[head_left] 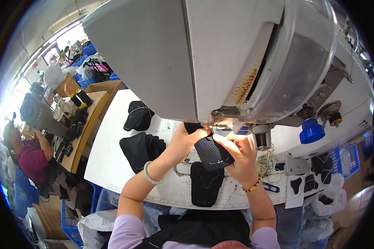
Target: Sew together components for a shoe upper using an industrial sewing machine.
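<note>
A dark mesh fabric piece (212, 152) with a rounded end lies under the head of a white sewing machine (145, 54). My left hand (182, 143) pinches its upper left edge close to the needle area. On the other side, my right hand (241, 158) grips the piece along its right edge, thumb on top. The needle itself is hard to make out. Just below my hands, a black fabric piece (206, 185) with pale stitching lies flat on the white table (108, 159). Left of my left wrist is a stack of black fabric pieces (142, 150), with another black piece (138, 116) behind it.
Tangled thread (266, 162) and blue thread snips (271, 188) lie right of my right hand. A blue knob (311, 131) juts from the machine. At far left, a person (32, 162) works beside a wooden table (87, 128). A blue crate (70, 224) stands below the table's left edge.
</note>
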The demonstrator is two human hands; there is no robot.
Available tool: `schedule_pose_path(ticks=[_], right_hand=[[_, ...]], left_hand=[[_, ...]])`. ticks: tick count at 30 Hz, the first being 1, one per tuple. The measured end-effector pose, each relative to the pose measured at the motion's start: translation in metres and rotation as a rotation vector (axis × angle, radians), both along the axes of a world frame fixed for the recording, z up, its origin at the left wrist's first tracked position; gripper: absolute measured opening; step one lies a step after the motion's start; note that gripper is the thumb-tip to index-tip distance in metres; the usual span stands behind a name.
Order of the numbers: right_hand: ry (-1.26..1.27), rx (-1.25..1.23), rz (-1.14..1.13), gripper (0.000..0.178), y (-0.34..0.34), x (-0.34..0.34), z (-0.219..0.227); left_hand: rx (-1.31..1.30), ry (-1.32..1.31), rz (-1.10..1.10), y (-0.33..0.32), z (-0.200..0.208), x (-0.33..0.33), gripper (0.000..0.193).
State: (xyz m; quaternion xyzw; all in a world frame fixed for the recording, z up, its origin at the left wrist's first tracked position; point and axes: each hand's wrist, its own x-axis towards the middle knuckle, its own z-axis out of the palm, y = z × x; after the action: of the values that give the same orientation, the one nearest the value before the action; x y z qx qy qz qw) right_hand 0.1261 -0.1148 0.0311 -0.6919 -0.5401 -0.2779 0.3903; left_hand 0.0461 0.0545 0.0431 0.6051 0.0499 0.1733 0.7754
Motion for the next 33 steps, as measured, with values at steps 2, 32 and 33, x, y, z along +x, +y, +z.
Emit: schedule_pose_path(ticks=[2,32,33], right_hand=[[0.016,-0.028,-0.024,0.041,0.001,-0.002,-0.001],[-0.18,0.111,-0.046,0.029,-0.007,0.014,-0.018],[-0.191,0.122,-0.054,0.03,-0.007,0.015,-0.017]], left_hand=[[-0.04,-0.016,0.001,0.001,-0.003,0.003,0.017],[-0.09,-0.124,0.101,-0.007,-0.015,0.007,0.014],[-0.072,-0.16,0.118,-0.008,-0.016,0.007,0.014]])
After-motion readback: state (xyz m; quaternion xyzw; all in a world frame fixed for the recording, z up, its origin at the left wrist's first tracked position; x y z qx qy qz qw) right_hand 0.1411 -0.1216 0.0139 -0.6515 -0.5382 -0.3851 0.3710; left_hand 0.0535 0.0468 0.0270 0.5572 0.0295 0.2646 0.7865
